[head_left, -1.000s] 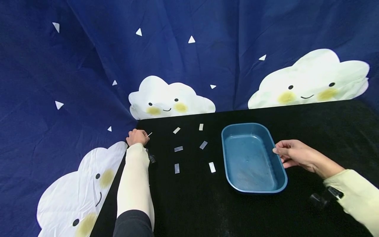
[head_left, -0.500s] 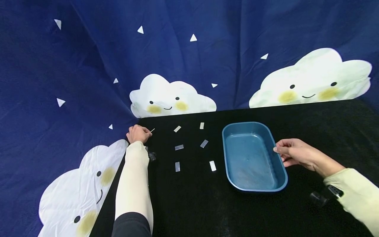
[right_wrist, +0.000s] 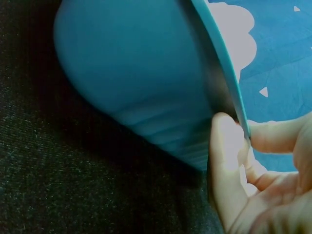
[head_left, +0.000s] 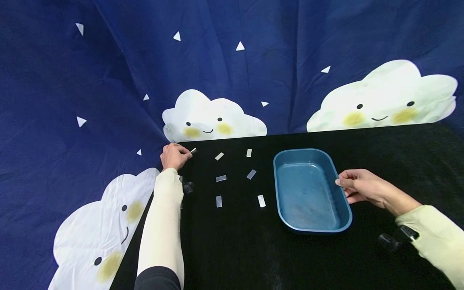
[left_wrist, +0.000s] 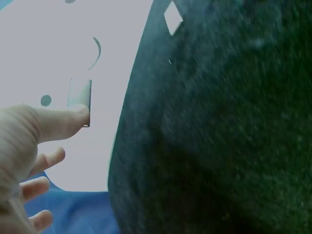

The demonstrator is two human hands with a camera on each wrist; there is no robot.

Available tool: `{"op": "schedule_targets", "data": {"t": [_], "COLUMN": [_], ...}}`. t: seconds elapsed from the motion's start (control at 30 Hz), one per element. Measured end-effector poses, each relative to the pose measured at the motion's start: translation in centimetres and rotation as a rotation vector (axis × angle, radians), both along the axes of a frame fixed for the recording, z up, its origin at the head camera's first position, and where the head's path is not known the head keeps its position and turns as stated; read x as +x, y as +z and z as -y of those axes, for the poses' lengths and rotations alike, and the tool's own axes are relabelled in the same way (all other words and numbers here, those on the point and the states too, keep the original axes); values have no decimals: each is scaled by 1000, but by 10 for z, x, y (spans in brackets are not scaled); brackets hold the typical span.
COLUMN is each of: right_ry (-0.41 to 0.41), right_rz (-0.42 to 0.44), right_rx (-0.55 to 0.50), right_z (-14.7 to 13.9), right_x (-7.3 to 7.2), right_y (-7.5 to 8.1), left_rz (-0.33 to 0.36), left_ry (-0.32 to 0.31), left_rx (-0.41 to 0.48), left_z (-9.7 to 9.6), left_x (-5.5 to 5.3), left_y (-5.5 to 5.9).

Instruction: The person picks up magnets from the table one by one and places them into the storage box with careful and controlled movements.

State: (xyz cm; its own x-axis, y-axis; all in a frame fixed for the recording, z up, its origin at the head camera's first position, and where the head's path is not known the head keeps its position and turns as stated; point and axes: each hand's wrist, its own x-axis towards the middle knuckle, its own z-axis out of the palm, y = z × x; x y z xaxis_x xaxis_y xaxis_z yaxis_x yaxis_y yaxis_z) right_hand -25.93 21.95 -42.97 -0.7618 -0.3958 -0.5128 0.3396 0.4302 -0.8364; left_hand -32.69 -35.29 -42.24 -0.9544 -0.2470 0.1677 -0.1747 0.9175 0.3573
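Observation:
My left hand (head_left: pixel 175 156) is near the back left corner of the black tabletop. Between thumb and fingers it pinches a small, thin rectangular piece (left_wrist: pixel 80 92), seen nearly edge-on in the head view. The other fingers of that hand spread loosely below the thumb in the left wrist view. With my right hand (head_left: pixel 366 187) I grip the rim of a blue plastic tub (head_left: pixel 304 197) at its right side. In the right wrist view the thumb and fingers pinch the tub's rim (right_wrist: pixel 229 68) from both sides.
Several similar rectangles lie spaced apart between left hand and tub, among them a pale one (head_left: pixel 219 156), a clear one (head_left: pixel 219 201) and a bright one (head_left: pixel 261 201). A dark blue cloth with cloud prints (head_left: pixel 214 117) hangs along the back and left of the tabletop.
My left hand has moved slightly away and to the right, carrying the small rectangular piece. The right hand keeps its grip on the tub. The head view has shifted a little.

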Motion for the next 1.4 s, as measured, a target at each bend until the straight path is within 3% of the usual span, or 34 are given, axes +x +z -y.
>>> {"op": "schedule_targets", "data": {"t": [0.17,0.33,0.5,1.13,1.4], "right_ry": [-4,-2,-1,3,12], "right_rz": [-7,-6,-5,-13,-19], "right_rx": [14,8,15,-11,-13], "right_z": [-1,-1,0,-5,-3], "right_x": [0,-1,-2,0,-1], "right_y": [-1,0,0,-1,-2], "left_rz": [-25,-29,-40,-208,-215], "left_ry": [-27,-94,-153,-350,-423], "left_rx": [8,-15,-23,-18,16], "left_z": [-11,-23,-39,-106,-135], "left_x": [2,5,9,29,38], "left_y": [9,19,24,46,52]}}
